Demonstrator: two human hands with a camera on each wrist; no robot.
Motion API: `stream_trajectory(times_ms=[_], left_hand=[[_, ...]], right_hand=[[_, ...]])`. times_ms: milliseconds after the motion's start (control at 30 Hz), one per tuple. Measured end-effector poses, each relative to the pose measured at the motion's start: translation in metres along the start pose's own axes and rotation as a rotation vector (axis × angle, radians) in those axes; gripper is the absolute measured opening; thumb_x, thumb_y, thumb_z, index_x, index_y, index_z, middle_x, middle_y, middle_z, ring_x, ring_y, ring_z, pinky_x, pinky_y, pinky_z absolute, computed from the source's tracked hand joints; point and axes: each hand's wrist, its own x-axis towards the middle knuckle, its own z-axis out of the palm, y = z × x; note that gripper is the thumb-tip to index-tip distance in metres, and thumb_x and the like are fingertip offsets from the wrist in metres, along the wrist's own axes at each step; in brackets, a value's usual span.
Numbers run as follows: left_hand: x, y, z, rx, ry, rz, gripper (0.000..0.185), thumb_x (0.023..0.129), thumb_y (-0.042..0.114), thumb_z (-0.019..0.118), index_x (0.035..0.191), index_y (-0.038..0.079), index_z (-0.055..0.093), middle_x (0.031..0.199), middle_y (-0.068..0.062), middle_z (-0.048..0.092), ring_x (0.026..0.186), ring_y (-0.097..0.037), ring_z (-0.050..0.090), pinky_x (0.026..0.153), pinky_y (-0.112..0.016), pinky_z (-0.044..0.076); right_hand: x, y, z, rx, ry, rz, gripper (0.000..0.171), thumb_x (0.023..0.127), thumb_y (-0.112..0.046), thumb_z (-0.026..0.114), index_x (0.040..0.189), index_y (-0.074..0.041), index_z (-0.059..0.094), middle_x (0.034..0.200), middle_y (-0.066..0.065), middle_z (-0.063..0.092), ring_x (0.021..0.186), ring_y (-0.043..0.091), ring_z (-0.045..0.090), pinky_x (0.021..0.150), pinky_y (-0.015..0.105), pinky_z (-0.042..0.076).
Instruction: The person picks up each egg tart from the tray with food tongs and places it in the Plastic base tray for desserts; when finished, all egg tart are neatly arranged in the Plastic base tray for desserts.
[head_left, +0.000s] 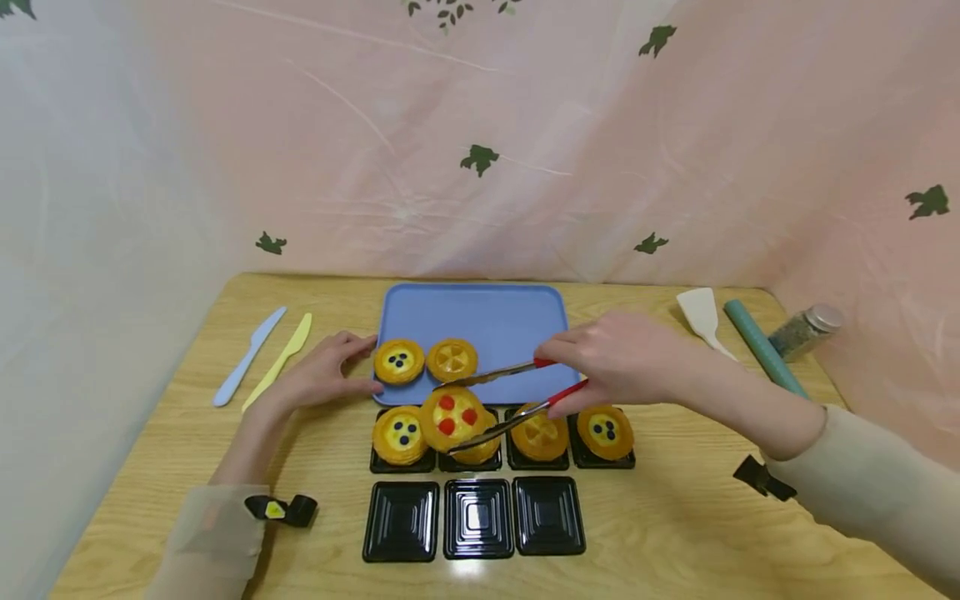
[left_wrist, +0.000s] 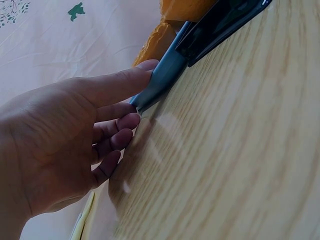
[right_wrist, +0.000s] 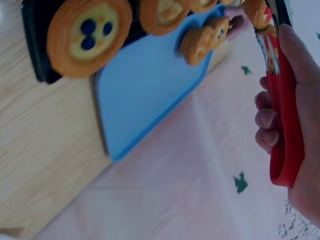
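My right hand (head_left: 618,358) grips the red handles of a pair of metal tongs (head_left: 487,375). Between the tong tips is a tart with red fruit (head_left: 456,417), above a black square tray in the near row and partly covering another tart there. On the left, my left hand (head_left: 318,371) holds the near-left edge of the blue tray (head_left: 487,317), thumb and fingertips against its rim in the left wrist view. On that tray sit a blueberry tart (head_left: 399,362) and a tart with pale wedges (head_left: 452,360).
More tarts, including a blueberry one (head_left: 604,432), sit in black trays. Nearer are three bare black trays (head_left: 477,518). Left lie a blue knife (head_left: 250,357) and a yellow knife (head_left: 277,363); right, a white spatula (head_left: 700,315), a green rod (head_left: 763,348) and a jar (head_left: 806,332).
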Motion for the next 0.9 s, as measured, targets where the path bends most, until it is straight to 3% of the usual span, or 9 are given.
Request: stream_trajectory(times_ms=[167,400,733,900], left_hand=[[0.0,-0.002,-0.002,-0.002,0.0,0.0,0.09,0.087,0.048,0.08,0.156,0.004,0.043,0.138,-0.021,0.055,0.132,-0.04,0.05,0.112,-0.061,0.041],[0.001,-0.003,-0.002,0.002,-0.003,0.0,0.089,0.088,0.046,0.08,0.156,0.004,0.043,0.138,-0.021,0.055,0.132,-0.04,0.049,0.112,-0.06,0.04],[0.001,-0.003,0.0,0.013,-0.006,0.004,0.088,0.088,0.047,0.079,0.155,0.003,0.043,0.137,-0.021,0.055,0.129,-0.039,0.051,0.11,-0.06,0.042],[0.002,-0.001,0.0,0.015,-0.008,0.002,0.088,0.088,0.046,0.079,0.156,0.003,0.043,0.138,-0.021,0.055,0.13,-0.04,0.05,0.111,-0.06,0.041]], right_hand=[[0.014,-0.018,0.001,0.014,-0.046,-0.081,0.058,0.091,-0.067,0.063,0.118,-0.015,0.068,0.103,-0.006,0.078,0.066,0.007,0.066,0.056,0.018,0.049],[0.031,-0.041,0.012,-0.025,-0.054,-0.206,0.058,0.092,-0.068,0.061,0.115,-0.015,0.067,0.094,-0.007,0.076,0.068,0.004,0.067,0.054,0.017,0.048],[0.044,-0.06,0.029,-0.067,-0.089,-0.235,0.062,0.09,-0.073,0.059,0.118,-0.018,0.067,0.091,-0.011,0.074,0.068,0.003,0.066,0.05,0.017,0.041],[0.047,-0.065,0.036,-0.061,-0.096,-0.235,0.058,0.088,-0.073,0.062,0.108,-0.019,0.065,0.08,-0.014,0.065,0.059,0.001,0.052,0.048,0.017,0.032]])
